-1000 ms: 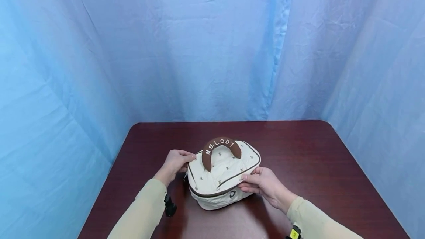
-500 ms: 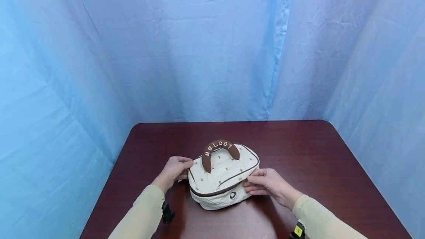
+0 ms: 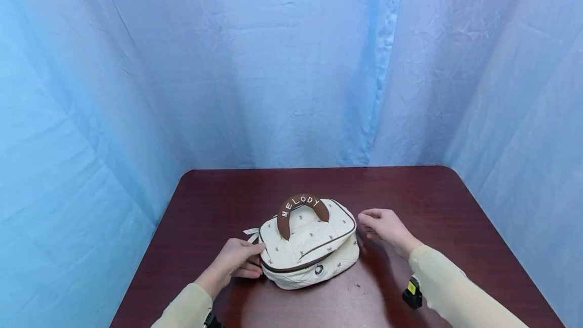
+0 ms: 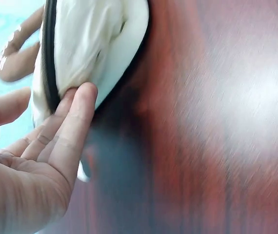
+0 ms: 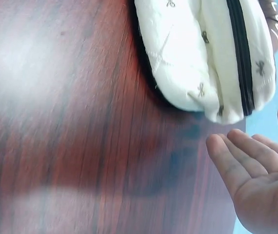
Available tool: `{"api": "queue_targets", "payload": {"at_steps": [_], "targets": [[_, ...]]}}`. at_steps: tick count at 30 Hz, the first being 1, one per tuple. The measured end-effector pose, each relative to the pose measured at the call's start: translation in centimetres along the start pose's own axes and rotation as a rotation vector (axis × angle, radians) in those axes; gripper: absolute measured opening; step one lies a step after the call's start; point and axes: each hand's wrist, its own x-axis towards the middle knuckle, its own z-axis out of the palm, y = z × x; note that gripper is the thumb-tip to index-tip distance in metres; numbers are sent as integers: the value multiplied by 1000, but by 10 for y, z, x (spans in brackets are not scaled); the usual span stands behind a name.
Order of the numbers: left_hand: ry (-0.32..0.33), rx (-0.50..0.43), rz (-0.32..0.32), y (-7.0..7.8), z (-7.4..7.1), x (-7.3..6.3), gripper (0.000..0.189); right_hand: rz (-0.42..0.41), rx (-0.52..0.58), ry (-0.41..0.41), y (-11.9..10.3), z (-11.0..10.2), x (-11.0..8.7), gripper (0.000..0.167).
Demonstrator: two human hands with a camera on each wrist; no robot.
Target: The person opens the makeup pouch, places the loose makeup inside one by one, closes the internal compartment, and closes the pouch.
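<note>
A cream zip bag (image 3: 314,237) with small dark bow prints and dark piping lies on the table, its lid on top. Its brown padded handle (image 3: 284,221) stands up and reads MELODY. At the bag's near left corner is my left hand (image 3: 237,259). In the left wrist view its fairly straight fingers (image 4: 83,105) touch the bag's side below the zip, the thumb near the lid. Off the bag's right end, my right hand (image 3: 384,227) is held apart from it. The right wrist view shows those fingers (image 5: 246,156) extended, holding nothing.
The dark red-brown table (image 3: 432,201) has rounded far corners. Blue curtains (image 3: 291,65) hang behind it and along both sides. A white ribbon-like strip (image 3: 250,232) sticks out from the bag's left end.
My right hand has let go of the bag's front right corner and moved right and away. My left hand has slid toward me along the left end. The bag has settled slightly.
</note>
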Motion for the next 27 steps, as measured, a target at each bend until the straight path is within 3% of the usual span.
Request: {"api": "queue_targets", "payload": {"at_steps": [6,11,22,27], "targets": [[2,-2,7,-6,10,-1,31,-2,-5,-46,-9,18,9,46],[32,10,43,-3,16,3,21,6,83,-28,-14,17,8,42],[105,116,145,33,21,21,20,36,267,-51,-20,-5,-23,65],[115,149,174,45,21,27,25,34,288,-37,-18,-8,-34,72]]}}
